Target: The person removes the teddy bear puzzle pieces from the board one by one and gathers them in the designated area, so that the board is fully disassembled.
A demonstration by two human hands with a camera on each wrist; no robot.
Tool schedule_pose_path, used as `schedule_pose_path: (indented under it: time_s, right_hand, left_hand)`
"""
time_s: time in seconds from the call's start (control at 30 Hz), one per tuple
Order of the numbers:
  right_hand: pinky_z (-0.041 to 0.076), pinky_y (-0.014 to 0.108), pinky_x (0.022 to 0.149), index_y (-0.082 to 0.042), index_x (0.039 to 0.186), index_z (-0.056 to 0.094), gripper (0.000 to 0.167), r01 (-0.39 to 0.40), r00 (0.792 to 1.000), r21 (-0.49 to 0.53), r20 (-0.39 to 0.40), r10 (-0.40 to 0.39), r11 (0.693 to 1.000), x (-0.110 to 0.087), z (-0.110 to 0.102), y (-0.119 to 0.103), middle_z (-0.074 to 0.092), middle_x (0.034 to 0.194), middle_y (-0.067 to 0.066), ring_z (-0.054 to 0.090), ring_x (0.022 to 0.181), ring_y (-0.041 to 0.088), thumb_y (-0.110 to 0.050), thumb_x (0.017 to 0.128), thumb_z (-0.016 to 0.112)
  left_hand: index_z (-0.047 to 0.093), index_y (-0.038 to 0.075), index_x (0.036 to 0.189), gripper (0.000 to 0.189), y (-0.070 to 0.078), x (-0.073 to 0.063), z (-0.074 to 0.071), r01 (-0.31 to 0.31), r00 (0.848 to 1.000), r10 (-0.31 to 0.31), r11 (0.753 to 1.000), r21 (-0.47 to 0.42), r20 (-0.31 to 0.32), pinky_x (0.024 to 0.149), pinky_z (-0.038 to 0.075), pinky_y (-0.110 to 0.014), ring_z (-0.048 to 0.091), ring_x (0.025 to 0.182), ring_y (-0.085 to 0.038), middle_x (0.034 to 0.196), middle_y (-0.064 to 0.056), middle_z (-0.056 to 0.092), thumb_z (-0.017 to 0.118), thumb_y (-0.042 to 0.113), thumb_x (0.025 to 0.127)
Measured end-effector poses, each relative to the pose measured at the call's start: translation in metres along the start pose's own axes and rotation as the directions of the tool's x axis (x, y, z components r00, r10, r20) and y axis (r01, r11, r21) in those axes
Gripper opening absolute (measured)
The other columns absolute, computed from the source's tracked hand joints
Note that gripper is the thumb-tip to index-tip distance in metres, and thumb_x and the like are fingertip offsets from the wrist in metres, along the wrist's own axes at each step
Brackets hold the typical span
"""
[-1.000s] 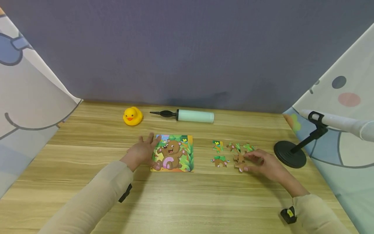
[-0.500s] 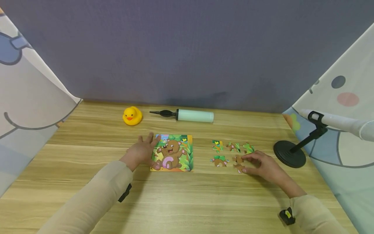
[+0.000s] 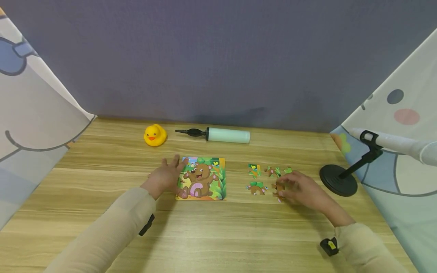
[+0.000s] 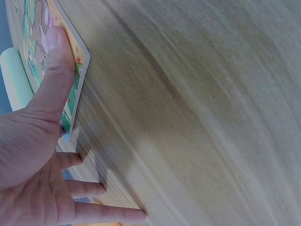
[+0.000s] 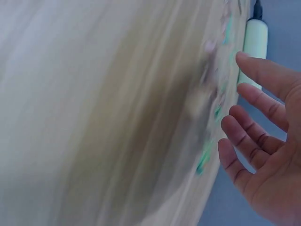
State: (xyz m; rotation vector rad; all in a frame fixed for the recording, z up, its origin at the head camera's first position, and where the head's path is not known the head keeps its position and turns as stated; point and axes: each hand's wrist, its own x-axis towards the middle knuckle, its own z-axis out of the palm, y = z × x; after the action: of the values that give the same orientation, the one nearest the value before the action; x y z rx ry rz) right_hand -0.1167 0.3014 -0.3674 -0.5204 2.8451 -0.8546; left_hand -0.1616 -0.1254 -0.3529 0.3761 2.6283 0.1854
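Observation:
A square bear picture board (image 3: 201, 178) lies flat in the middle of the table. My left hand (image 3: 164, 178) rests at its left side with fingers spread; in the left wrist view the thumb (image 4: 59, 56) lies on top of the board. Loose jigsaw pieces are grouped to the right, among them one with the bear's face (image 3: 257, 188) and one with a yellow bird (image 3: 254, 170). Over the brown pieces (image 3: 278, 187) hovers my right hand (image 3: 304, 191), partly covering them and a green piece (image 3: 288, 170). Its fingers are loosely bent, and the right wrist view shows nothing held in them.
A yellow rubber duck (image 3: 155, 135) and a pale green hand pump (image 3: 228, 135) sit along the back of the table. At the right stands a black round base (image 3: 338, 180) whose arm carries a white tube (image 3: 403, 144). A grey partition (image 3: 218, 60) closes off the back.
My right hand, earlier touching the right edges of the brown pieces and nudging them slightly left, has lifted and shifted a little left over them. The left hand stays put on the board.

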Motion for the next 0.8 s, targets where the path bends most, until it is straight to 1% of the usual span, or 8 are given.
schedule_pose_path:
  time_s: [0.07,0.17,0.23,0.4,0.57,0.67,0.8]
  right_hand:
    - [0.051,0.037,0.075,-0.01,0.12,0.071,0.034,0.006,1.0,0.034,0.008,-0.006,0.999,0.005,0.001,-0.008,0.064,0.107,0.002,0.059,0.094,0.021,-0.023,0.09,0.079]
    - [0.052,0.031,0.072,-0.007,0.122,0.07,0.034,0.025,0.999,0.098,0.02,-0.027,0.995,0.013,0.005,-0.019,0.064,0.11,0.005,0.059,0.093,0.022,-0.021,0.092,0.078]
    - [0.052,0.029,0.07,-0.005,0.122,0.07,0.035,0.053,0.998,0.115,0.02,-0.055,0.992,0.019,0.008,-0.026,0.063,0.111,0.007,0.06,0.093,0.023,-0.02,0.092,0.078]
    - [0.054,0.03,0.071,-0.005,0.122,0.07,0.037,0.106,0.994,0.124,0.025,-0.11,0.987,0.034,0.021,-0.041,0.064,0.112,0.009,0.06,0.094,0.024,-0.024,0.091,0.079]
    - [0.053,0.032,0.072,-0.008,0.124,0.07,0.041,0.105,0.992,0.158,0.056,-0.115,0.982,0.048,0.035,-0.06,0.065,0.114,0.008,0.061,0.096,0.026,-0.029,0.09,0.08]
    - [0.052,0.035,0.073,-0.009,0.125,0.07,0.042,0.101,0.99,0.182,0.082,-0.117,0.978,0.055,0.043,-0.072,0.065,0.116,0.008,0.061,0.097,0.026,-0.03,0.09,0.079]
    - [0.052,0.04,0.081,-0.01,0.126,0.07,0.041,0.098,0.987,0.178,0.112,-0.119,0.979,0.063,0.055,-0.086,0.064,0.121,0.005,0.06,0.102,0.025,-0.031,0.092,0.078]
  left_hand:
    - [0.016,0.008,0.163,0.126,0.0,0.0,0.0,0.001,1.0,-0.001,1.0,-0.001,-0.001,0.084,0.043,-0.081,0.012,0.144,-0.063,0.166,-0.028,0.007,0.089,0.048,0.069]
    - [0.016,0.008,0.163,0.125,0.0,-0.001,0.0,-0.002,1.0,0.002,1.0,-0.001,-0.005,0.085,0.043,-0.08,0.012,0.144,-0.063,0.166,-0.028,0.007,0.089,0.048,0.069]
    - [0.017,0.008,0.163,0.125,0.0,-0.001,0.0,-0.003,1.0,0.003,1.0,0.004,-0.008,0.084,0.043,-0.08,0.013,0.144,-0.063,0.166,-0.028,0.008,0.088,0.048,0.07]
    - [0.017,0.009,0.163,0.125,0.001,0.0,0.0,0.008,1.0,-0.008,1.0,0.005,-0.003,0.081,0.044,-0.081,0.013,0.144,-0.062,0.167,-0.027,0.008,0.088,0.049,0.07]
    - [0.016,0.009,0.164,0.125,0.002,0.0,0.0,0.016,1.0,-0.016,1.0,0.002,0.003,0.079,0.043,-0.082,0.012,0.145,-0.062,0.167,-0.026,0.007,0.088,0.048,0.069]
    - [0.016,0.009,0.163,0.125,0.002,-0.001,0.0,0.013,1.0,-0.013,1.0,0.003,-0.002,0.078,0.044,-0.082,0.013,0.144,-0.063,0.167,-0.027,0.007,0.088,0.049,0.069]
    - [0.017,0.009,0.163,0.125,0.002,-0.001,0.0,0.009,1.0,-0.009,1.0,0.007,-0.013,0.077,0.045,-0.081,0.014,0.144,-0.063,0.166,-0.027,0.008,0.089,0.049,0.069]
